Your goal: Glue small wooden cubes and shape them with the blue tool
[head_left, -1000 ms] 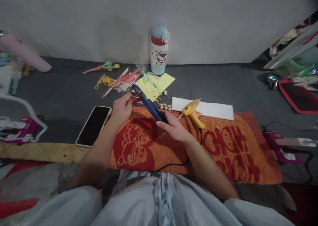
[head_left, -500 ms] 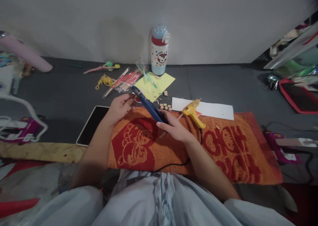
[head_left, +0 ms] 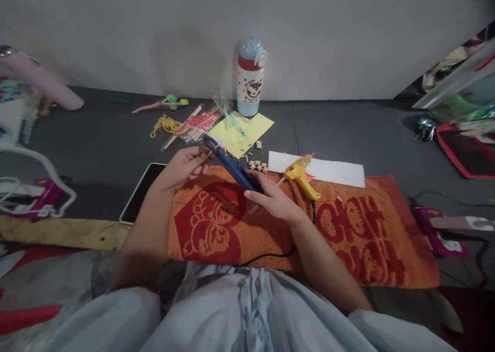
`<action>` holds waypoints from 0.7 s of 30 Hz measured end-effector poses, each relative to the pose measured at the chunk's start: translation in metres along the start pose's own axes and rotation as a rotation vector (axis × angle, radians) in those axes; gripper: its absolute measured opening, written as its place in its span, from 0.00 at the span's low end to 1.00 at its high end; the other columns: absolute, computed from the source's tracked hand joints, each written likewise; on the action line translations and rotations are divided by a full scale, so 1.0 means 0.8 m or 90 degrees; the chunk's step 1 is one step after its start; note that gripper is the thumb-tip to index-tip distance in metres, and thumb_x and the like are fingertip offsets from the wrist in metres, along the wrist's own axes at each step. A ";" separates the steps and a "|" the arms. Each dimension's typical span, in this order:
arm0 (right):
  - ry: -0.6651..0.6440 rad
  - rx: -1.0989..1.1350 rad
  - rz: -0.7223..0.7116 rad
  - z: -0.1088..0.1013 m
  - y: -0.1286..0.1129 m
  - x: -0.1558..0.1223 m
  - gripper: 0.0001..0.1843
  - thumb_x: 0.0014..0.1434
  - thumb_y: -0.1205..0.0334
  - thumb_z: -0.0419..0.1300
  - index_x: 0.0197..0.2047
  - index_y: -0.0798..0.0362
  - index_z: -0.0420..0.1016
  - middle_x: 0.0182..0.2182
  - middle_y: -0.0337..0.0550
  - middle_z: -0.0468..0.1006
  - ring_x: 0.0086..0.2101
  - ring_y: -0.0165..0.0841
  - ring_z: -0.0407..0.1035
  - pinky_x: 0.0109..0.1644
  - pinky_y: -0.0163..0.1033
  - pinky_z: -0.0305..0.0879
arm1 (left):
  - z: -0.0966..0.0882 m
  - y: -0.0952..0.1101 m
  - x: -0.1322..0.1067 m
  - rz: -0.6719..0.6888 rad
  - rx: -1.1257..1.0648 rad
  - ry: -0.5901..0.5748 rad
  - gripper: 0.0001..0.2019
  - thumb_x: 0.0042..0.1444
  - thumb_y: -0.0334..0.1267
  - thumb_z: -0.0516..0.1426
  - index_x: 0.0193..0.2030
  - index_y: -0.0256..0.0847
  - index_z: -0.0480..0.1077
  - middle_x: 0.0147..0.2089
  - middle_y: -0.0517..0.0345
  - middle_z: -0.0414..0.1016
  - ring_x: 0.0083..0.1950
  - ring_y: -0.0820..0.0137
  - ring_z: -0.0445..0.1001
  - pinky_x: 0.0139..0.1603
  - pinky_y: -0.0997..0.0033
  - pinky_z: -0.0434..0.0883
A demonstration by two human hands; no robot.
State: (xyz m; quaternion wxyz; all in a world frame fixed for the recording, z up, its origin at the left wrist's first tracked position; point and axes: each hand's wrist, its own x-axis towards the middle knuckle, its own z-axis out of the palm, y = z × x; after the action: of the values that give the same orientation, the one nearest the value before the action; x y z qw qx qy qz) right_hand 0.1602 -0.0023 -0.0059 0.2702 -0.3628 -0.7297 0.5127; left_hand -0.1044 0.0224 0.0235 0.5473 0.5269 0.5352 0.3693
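Note:
My right hand (head_left: 273, 194) is wrapped around the lower end of a long dark blue hand tool (head_left: 234, 169), perhaps a cutter, held tilted above the towel. Its far end points up and to the left, near my left hand (head_left: 187, 166). There the left fingers are pinched together on a thin, light stick (head_left: 210, 155), mostly hidden by them. An orange towel (head_left: 270, 238) with red patterns lies below both hands. Just beyond the tool, several small cut wooden pieces (head_left: 258, 166) sit on the dark table.
A yellow glue gun (head_left: 299, 175) rests on the towel and a white strip (head_left: 336, 171). Behind are a yellow sheet (head_left: 257, 127), packets of sticks (head_left: 201, 122) and an upright bottle (head_left: 250, 78). A tablet (head_left: 141, 192) lies left; a red-framed object (head_left: 466, 153) lies right.
My left fingers have shifted slightly at the tool's far end, and the thin stick now shows between them. The right hand keeps its hold on the tool. The view has moved a little.

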 end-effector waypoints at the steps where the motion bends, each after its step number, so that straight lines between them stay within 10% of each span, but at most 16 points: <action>1: -0.001 -0.002 0.002 0.000 0.000 0.000 0.31 0.60 0.47 0.57 0.62 0.54 0.60 0.56 0.51 0.71 0.55 0.44 0.65 0.62 0.51 0.58 | -0.001 0.001 -0.001 -0.006 0.004 -0.003 0.20 0.51 0.56 0.60 0.38 0.38 0.70 0.20 0.62 0.66 0.13 0.85 0.45 0.13 0.80 0.44; 14: 0.001 -0.023 0.032 0.001 0.000 0.002 0.29 0.61 0.48 0.55 0.60 0.55 0.62 0.56 0.52 0.71 0.54 0.43 0.65 0.60 0.51 0.58 | 0.002 0.001 0.000 -0.012 0.057 0.003 0.20 0.55 0.55 0.57 0.41 0.39 0.70 0.22 0.63 0.67 0.14 0.84 0.47 0.16 0.80 0.47; 18: 0.047 -0.005 0.045 0.006 0.002 0.004 0.28 0.60 0.48 0.55 0.59 0.55 0.63 0.55 0.51 0.72 0.53 0.43 0.66 0.59 0.49 0.59 | 0.014 -0.005 0.005 0.090 0.269 0.122 0.19 0.60 0.52 0.50 0.41 0.38 0.71 0.28 0.57 0.73 0.22 0.75 0.65 0.24 0.75 0.63; 21: 0.090 0.018 0.058 0.012 0.005 0.005 0.27 0.60 0.48 0.55 0.57 0.55 0.64 0.51 0.51 0.73 0.49 0.42 0.67 0.56 0.48 0.60 | 0.024 -0.012 0.009 0.281 0.459 0.295 0.17 0.62 0.47 0.49 0.45 0.38 0.71 0.44 0.47 0.76 0.47 0.63 0.73 0.49 0.62 0.69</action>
State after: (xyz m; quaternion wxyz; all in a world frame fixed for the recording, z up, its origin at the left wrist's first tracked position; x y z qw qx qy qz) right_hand 0.1515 -0.0034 -0.0129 0.3024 -0.4266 -0.6845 0.5079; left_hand -0.0863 0.0241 0.0103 0.1048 0.6876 0.6126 0.3754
